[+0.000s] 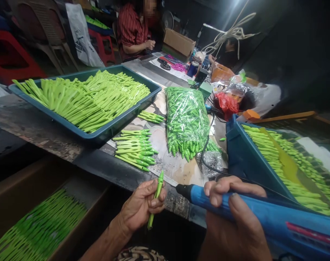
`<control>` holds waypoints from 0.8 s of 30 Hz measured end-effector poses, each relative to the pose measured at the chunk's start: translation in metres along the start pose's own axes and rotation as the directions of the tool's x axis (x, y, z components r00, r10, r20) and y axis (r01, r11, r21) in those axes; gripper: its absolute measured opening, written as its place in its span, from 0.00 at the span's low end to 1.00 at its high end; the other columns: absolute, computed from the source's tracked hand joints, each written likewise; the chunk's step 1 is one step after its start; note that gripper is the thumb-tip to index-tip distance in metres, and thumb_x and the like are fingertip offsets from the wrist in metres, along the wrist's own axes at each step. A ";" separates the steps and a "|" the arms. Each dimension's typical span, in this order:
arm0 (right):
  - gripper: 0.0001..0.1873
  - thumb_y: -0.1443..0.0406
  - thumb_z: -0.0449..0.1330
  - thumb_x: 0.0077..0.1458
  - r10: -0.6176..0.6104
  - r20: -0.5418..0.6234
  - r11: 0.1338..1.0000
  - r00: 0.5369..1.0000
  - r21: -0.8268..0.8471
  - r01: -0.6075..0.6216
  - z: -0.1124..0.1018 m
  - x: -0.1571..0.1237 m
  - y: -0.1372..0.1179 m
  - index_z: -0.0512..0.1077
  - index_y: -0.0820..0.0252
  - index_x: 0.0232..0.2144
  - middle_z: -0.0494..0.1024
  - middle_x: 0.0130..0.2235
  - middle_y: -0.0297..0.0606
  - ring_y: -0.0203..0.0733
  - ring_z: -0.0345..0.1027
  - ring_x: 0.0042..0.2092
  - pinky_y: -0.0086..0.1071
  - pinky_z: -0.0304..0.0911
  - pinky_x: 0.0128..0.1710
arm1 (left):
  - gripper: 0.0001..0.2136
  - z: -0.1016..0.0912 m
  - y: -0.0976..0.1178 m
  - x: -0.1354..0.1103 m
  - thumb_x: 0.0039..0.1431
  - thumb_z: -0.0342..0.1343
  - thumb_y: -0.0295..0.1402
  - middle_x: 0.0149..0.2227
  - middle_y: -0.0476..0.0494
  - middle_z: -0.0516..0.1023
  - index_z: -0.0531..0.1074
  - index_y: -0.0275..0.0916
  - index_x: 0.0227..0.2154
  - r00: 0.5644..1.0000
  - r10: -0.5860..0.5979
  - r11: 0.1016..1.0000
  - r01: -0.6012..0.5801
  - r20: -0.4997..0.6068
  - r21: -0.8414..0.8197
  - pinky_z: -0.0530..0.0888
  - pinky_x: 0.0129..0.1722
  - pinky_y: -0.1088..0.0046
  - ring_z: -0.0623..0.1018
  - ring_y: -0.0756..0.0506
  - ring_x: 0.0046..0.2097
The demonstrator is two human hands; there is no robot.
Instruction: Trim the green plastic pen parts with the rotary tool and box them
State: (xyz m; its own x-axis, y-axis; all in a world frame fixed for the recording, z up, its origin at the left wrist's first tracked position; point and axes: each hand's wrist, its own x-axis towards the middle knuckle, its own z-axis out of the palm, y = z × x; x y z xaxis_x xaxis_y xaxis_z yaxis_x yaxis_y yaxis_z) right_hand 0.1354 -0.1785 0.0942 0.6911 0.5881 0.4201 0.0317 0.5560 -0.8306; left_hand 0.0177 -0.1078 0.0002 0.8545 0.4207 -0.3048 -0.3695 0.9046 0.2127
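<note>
My left hand (141, 206) is closed around a single green pen (156, 199), held nearly upright at the table's near edge. My right hand (230, 217) grips a blue electric screwdriver (263, 215), whose black tip (182, 189) points left toward the pen, a short gap apart. Just beyond my hands a small pile of green pens (134, 148) lies on the table. A clear plastic bag of green pen parts (186, 119) rests beside it.
A teal tray (105, 132) heaped with green pens sits at the left, another teal tray (243, 156) at the right. A brown box (23, 188) with more pens is below left. A seated person (133, 29) works at the far end beside a cardboard box (178, 43).
</note>
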 end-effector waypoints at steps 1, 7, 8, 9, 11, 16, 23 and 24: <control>0.08 0.72 0.52 0.48 -0.005 0.002 1.000 1.000 -0.001 0.005 0.000 0.000 0.000 0.65 0.61 0.33 0.68 0.29 0.34 0.33 0.59 0.24 0.33 0.56 0.29 | 0.08 0.000 0.000 0.000 0.53 0.55 0.32 0.20 0.48 0.68 0.68 0.30 0.29 1.000 0.000 1.000 0.000 0.003 0.003 0.51 0.16 0.85 0.57 0.59 0.17; 0.08 0.72 0.53 0.47 -0.001 -0.008 1.000 1.000 -0.017 0.001 0.001 0.001 0.001 0.65 0.60 0.33 0.68 0.29 0.34 0.33 0.59 0.23 0.34 0.56 0.30 | 0.07 0.000 0.000 -0.001 0.55 0.53 0.31 0.20 0.49 0.65 0.66 0.32 0.26 0.998 0.028 0.999 -0.030 0.062 0.031 0.51 0.17 0.84 0.56 0.58 0.19; 0.08 0.72 0.53 0.47 -0.001 -0.010 1.000 1.000 -0.018 0.000 0.001 0.001 0.001 0.65 0.60 0.33 0.68 0.29 0.34 0.33 0.59 0.24 0.34 0.57 0.30 | 0.07 0.001 0.000 -0.001 0.54 0.53 0.31 0.21 0.50 0.63 0.66 0.32 0.26 0.997 0.028 0.999 -0.030 0.077 0.035 0.51 0.17 0.84 0.56 0.58 0.19; 0.08 0.72 0.53 0.47 -0.003 -0.009 1.000 1.000 -0.018 0.003 0.001 0.001 0.002 0.65 0.60 0.33 0.68 0.29 0.34 0.33 0.59 0.24 0.34 0.57 0.30 | 0.06 0.001 0.000 -0.002 0.55 0.53 0.30 0.21 0.50 0.62 0.65 0.32 0.26 0.996 0.026 0.999 -0.030 0.089 0.040 0.51 0.18 0.84 0.55 0.59 0.19; 0.08 0.72 0.53 0.47 -0.004 -0.004 1.000 1.000 -0.018 0.004 0.001 0.001 0.003 0.65 0.61 0.33 0.68 0.29 0.34 0.32 0.59 0.24 0.34 0.57 0.31 | 0.05 0.002 0.000 -0.004 0.55 0.52 0.29 0.22 0.51 0.61 0.64 0.32 0.27 0.995 0.020 0.998 -0.026 0.102 0.054 0.51 0.18 0.84 0.54 0.58 0.20; 0.08 0.72 0.52 0.48 -0.013 0.011 1.000 1.000 -0.017 0.013 0.001 -0.001 0.003 0.65 0.62 0.34 0.68 0.29 0.34 0.32 0.59 0.24 0.34 0.57 0.31 | 0.06 0.002 -0.001 -0.007 0.56 0.51 0.30 0.22 0.52 0.57 0.62 0.33 0.28 0.994 0.017 0.994 -0.028 0.112 0.103 0.50 0.19 0.83 0.52 0.58 0.21; 0.08 0.72 0.52 0.48 -0.003 0.006 1.000 1.000 -0.011 0.003 0.001 -0.003 0.000 0.65 0.61 0.33 0.68 0.29 0.34 0.32 0.59 0.24 0.34 0.56 0.32 | 0.07 0.005 -0.002 -0.010 0.58 0.49 0.33 0.21 0.54 0.56 0.61 0.35 0.28 0.994 0.060 0.981 -0.077 0.097 0.178 0.49 0.19 0.82 0.52 0.58 0.20; 0.08 0.71 0.52 0.48 0.001 0.005 1.000 1.000 -0.011 -0.001 0.001 -0.003 0.000 0.65 0.61 0.33 0.68 0.29 0.34 0.32 0.59 0.24 0.34 0.56 0.32 | 0.07 0.005 -0.003 -0.011 0.58 0.48 0.33 0.21 0.53 0.57 0.61 0.35 0.28 0.993 0.083 0.976 -0.097 0.080 0.193 0.49 0.19 0.82 0.53 0.58 0.20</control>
State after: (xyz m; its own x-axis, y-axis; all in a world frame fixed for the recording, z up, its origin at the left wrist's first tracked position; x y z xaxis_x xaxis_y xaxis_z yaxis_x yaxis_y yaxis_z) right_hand 0.1327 -0.1796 0.0929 0.6877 0.5917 0.4207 0.0387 0.5488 -0.8351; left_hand 0.0115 -0.1150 0.0080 0.8473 0.4873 -0.2113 -0.3730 0.8291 0.4165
